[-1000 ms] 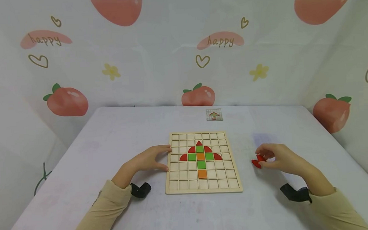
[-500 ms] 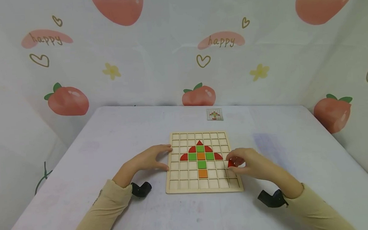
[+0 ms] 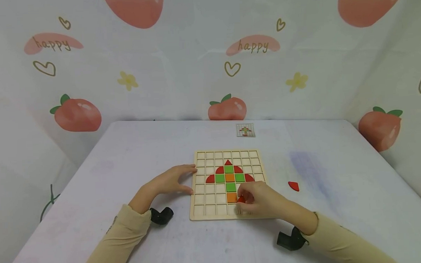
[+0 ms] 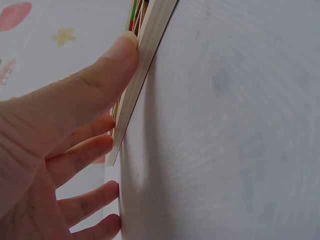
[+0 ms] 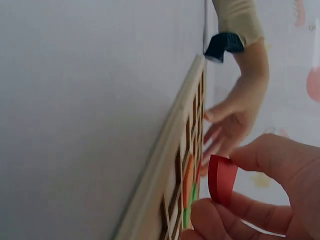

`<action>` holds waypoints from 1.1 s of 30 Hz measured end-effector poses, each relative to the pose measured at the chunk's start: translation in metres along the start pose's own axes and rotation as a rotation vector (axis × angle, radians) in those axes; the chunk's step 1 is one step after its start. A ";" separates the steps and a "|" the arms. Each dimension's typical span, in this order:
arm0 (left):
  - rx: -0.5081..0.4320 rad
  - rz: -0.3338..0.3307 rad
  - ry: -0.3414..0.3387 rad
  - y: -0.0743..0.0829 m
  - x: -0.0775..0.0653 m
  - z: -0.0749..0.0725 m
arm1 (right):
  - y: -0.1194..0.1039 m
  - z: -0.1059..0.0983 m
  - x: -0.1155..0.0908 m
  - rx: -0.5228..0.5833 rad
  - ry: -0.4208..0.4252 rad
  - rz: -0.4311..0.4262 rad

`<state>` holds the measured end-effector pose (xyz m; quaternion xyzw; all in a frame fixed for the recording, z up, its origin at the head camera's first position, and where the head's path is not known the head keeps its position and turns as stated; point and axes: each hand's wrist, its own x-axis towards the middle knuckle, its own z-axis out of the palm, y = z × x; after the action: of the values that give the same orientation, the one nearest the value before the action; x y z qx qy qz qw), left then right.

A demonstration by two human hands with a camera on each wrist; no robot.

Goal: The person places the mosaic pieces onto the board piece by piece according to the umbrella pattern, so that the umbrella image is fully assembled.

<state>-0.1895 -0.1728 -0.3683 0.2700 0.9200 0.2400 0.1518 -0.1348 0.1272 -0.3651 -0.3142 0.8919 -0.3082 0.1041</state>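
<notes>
A wooden grid board (image 3: pixel 201 199) lies on the table, with red, green and orange flat pieces set in an arrow-like pattern. My left hand (image 3: pixel 170 181) rests along its left edge, fingers extended; in the left wrist view the thumb (image 4: pixel 120 52) touches the rim. Over the lower part of the board, my right hand (image 3: pixel 266 199) pinches a red curved-edge piece (image 5: pixel 223 180) between thumb and fingers. This piece is just right of the lowest orange square (image 3: pixel 231 197). Whether it touches the board cannot be told. The right hand covers several lower-right cells.
A single red quarter-circle piece (image 3: pixel 294 186) lies on the table right of the board. Behind the board is a small pattern card (image 3: pixel 245 130). A printed cloth backdrop (image 3: pixel 180 70) hangs beyond the table's far edge.
My right hand has moved left from the red pieces beside the board, carrying one over the grid. The other red piece stays on the table. My left hand has not moved.
</notes>
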 end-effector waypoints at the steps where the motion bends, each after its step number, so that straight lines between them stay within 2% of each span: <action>1: 0.000 -0.001 -0.001 0.000 0.000 0.000 | -0.002 0.003 0.001 -0.005 0.006 0.002; 6: -0.001 0.001 -0.002 0.000 0.000 0.000 | -0.010 0.012 0.003 -0.047 0.051 0.010; 10: 0.002 0.007 0.002 -0.001 0.000 0.000 | -0.017 0.017 0.004 -0.115 0.082 0.052; 14: -0.001 0.011 0.009 -0.006 0.003 0.003 | -0.024 0.020 0.007 -0.177 0.078 0.092; 19: -0.004 0.015 0.008 -0.006 0.002 0.003 | -0.028 0.022 0.007 -0.238 0.068 0.108; 20: -0.001 0.012 0.001 -0.001 0.001 0.000 | -0.028 0.023 0.007 -0.245 0.068 0.113; 33: -0.001 0.015 0.000 -0.001 0.002 0.001 | -0.029 0.023 0.004 -0.325 0.086 0.114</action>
<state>-0.1908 -0.1722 -0.3698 0.2769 0.9179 0.2416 0.1501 -0.1147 0.0958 -0.3648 -0.2623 0.9499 -0.1668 0.0310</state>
